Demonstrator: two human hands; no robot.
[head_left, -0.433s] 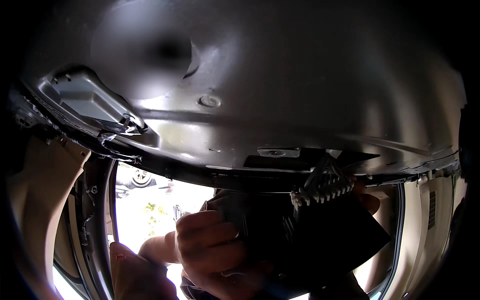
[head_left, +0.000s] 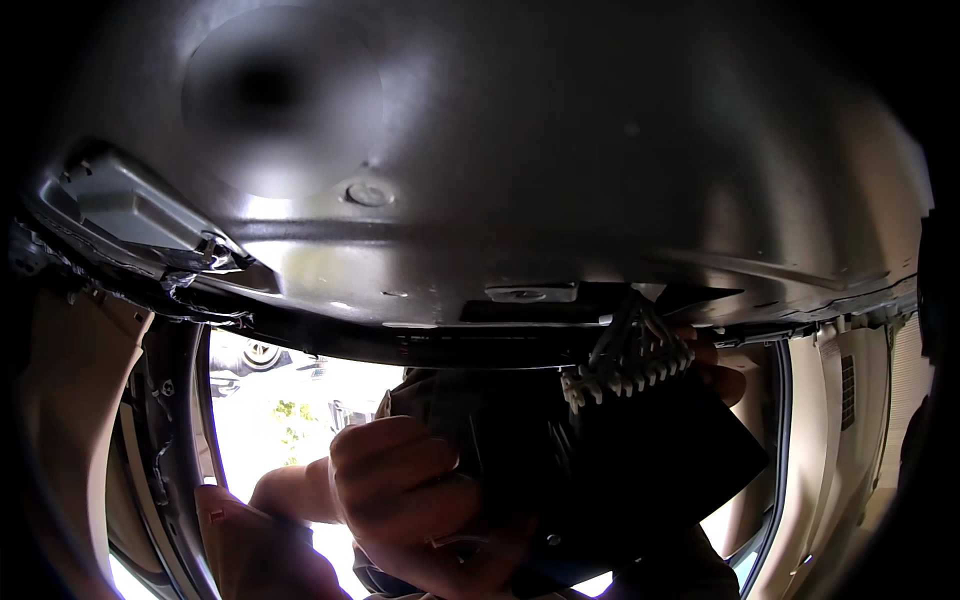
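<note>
The left hand (head_left: 420, 490) was clenched around the near left side of a black module (head_left: 620, 470), held up just under the bare metal roof (head_left: 520, 150) of a car. The right hand (head_left: 715, 370) reached behind the module's far right corner; only its fingertips showed, touching the casing, and whether it gripped could not be told. A white connector (head_left: 630, 370) sat on the module's top edge, and grey wires (head_left: 625, 325) ran from it up to the roof's front rail.

To handle this well, the module would best be kept level and close to the rail so the short wires stayed slack, with the left hand bearing the weight while the right worked at the connector. Pulling downward looked likely to strain the wires.

A bracket (head_left: 530, 293) hung from the roof right above the connector and crowded the fingers. A grey plate (head_left: 130, 205) sat at the roof's left edge, with torn black trim (head_left: 205, 265) beside it. The beige pillar (head_left: 70, 400) stood at the left, and bright glass (head_left: 290, 400) lay behind.
</note>
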